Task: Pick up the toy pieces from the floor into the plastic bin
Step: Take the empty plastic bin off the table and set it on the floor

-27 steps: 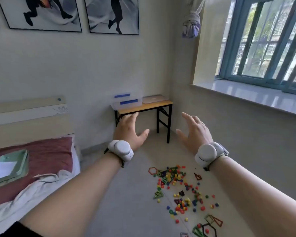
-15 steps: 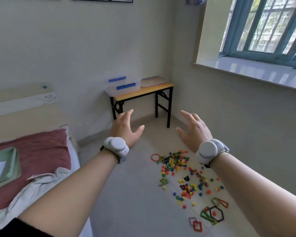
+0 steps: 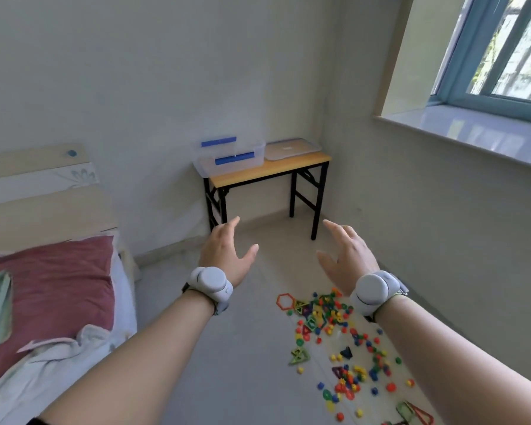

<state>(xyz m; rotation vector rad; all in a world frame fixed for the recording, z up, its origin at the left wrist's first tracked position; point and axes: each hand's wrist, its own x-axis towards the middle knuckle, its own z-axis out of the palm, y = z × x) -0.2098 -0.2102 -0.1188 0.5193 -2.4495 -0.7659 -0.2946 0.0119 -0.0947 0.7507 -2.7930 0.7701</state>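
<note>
Left hand (image 3: 224, 253): up in front, fingers straight and spread, gripping nothing, hovering over bare floor (image 3: 227, 348).
Right hand (image 3: 347, 259): same story, fingers straight and loose, palm turned inward, nothing in it.
Gap: the two hands are well apart, palms roughly facing each other.
Wrists: a round white wrist device (image 3: 210, 283) on the left, and its twin on the right.
Toy pieces (image 3: 334, 332): all on the floor, a bright scatter of beads, cubes and outline shapes lying below the right hand and forearm.
Outliers: an orange hexagon (image 3: 285, 301) at the near-left edge of the pile, and a green triangle (image 3: 299, 355) a little apart from the rest.
Plastic bin (image 3: 227, 168): clear with blue handles, sitting on the left end of the small table (image 3: 273, 170) in the corner, well apart from the toys.
Lid (image 3: 292, 148): flat and clear, just beside the bin on the same table.
Bed (image 3: 52, 286): along the left, with a red cover.
</note>
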